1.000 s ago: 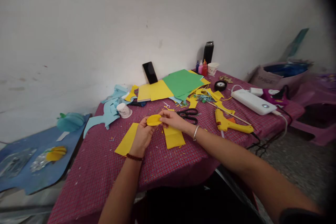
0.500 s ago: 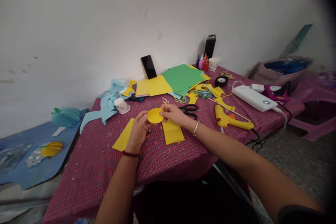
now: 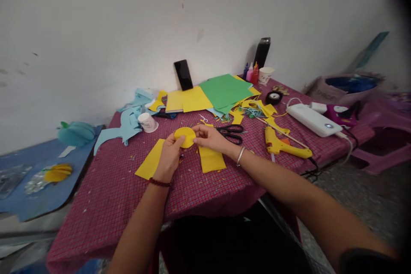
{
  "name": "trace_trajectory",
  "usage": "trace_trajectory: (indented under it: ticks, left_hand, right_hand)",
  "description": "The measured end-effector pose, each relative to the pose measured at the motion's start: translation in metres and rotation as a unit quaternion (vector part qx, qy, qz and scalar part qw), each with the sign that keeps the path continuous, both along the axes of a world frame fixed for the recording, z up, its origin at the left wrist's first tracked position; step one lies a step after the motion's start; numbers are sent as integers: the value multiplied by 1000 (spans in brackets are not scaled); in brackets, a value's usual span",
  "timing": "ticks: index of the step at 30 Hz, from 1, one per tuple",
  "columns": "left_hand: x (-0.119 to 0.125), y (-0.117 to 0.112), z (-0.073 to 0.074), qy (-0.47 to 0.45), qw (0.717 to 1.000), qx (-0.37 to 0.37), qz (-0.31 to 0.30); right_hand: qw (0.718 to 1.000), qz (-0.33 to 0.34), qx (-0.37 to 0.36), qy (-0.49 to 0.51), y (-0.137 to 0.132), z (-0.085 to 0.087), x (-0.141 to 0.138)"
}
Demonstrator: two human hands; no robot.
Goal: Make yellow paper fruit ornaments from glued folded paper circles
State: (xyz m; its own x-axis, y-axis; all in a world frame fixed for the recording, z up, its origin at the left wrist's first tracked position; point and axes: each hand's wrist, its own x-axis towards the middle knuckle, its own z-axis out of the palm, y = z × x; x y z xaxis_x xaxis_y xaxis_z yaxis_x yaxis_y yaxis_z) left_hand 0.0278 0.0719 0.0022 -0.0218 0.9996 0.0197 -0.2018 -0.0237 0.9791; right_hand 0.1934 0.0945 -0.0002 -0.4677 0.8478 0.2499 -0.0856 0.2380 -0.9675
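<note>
Between my two hands is a round yellow paper disc (image 3: 185, 136), held above the checked tablecloth. My left hand (image 3: 170, 154) pinches its left side, thumb on top. The fingers of my right hand (image 3: 208, 138) grip its right edge. Below my left hand lies a yellow paper strip (image 3: 149, 161); a second yellow paper piece (image 3: 212, 160) is under my right hand. Black-handled scissors (image 3: 233, 132) lie just beyond my right hand, their blades partly hidden by it.
A yellow glue gun (image 3: 282, 145) and a white power bank (image 3: 314, 120) lie to the right. Green sheets (image 3: 224, 90), a phone (image 3: 183, 75) and a paper cup (image 3: 147, 123) stand or lie behind. Light blue scraps (image 3: 130, 122) are at left, the red checked tablecloth (image 3: 109, 209) nearer.
The disc has tilted to show more of its face and shifted slightly left in view. My left thumb now lies further over it. The whole view has shifted a little.
</note>
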Motion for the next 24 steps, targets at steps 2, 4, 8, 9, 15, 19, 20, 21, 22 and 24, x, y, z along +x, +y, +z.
trace_trajectory:
  ticks: [2, 4, 8, 9, 15, 19, 20, 21, 22, 24]
  left_hand:
    - [1, 0, 0, 12, 1000, 12, 4]
    - [1, 0, 0, 30, 999, 25, 4]
    - [0, -2, -1, 95, 994, 55, 4]
    - [0, -2, -1, 116, 991, 63, 6]
    - [2, -8, 0, 191, 975, 114, 9]
    - [11, -12, -1, 152, 978, 136, 49]
    - [13, -13, -1, 131, 980, 138, 55]
    - [14, -13, -1, 108, 983, 140, 58]
    - [15, -14, -2, 87, 985, 140, 57]
    - [16, -14, -4, 51, 987, 141, 50]
  right_hand:
    - [1000, -15, 13, -18, 2, -2, 1]
    - [998, -28, 30, -42, 4, -4, 2]
    - [991, -52, 76, -96, 5, -6, 3]
    - [988, -58, 91, -109, 4, -6, 4]
    - [974, -75, 154, -150, 1, -2, 5]
    - [978, -87, 145, -122, 0, -1, 3]
    - [980, -88, 138, -110, 0, -1, 3]
    - [983, -88, 130, -97, 0, -2, 2]
    - [985, -85, 121, -85, -1, -2, 1]
    - [990, -75, 99, -62, -1, -4, 0]
